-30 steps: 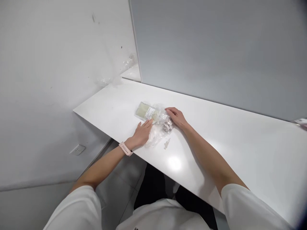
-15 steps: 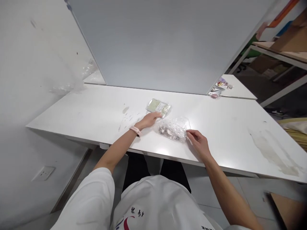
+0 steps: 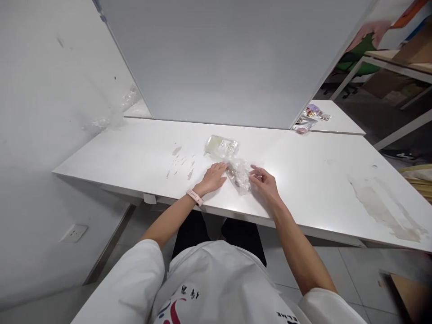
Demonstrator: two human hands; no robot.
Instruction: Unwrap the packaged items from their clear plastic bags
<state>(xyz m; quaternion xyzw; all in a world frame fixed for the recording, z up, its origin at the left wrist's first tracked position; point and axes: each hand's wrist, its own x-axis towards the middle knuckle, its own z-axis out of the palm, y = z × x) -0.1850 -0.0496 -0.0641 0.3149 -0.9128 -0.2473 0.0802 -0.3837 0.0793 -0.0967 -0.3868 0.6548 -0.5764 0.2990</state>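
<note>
The crinkled clear bag [image 3: 239, 177], with something dark inside, lay on the counter [image 3: 141, 153], on the near side of a pale green packet [image 3: 216, 144]. The left hand [image 3: 213, 178] had its grip apart, fingertips at the bag's left edge; the right hand [image 3: 266, 183] touched its right edge, but whether that grip was clamped on it could not be told.

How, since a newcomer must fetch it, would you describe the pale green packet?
Find the long white table before the grey panel. Toward the table's far edge, just beyond the left hand, lies the pale green packet. Its flat, oblong shape and green colour set it apart from the crumpled clear plastic beside that hand.
</note>
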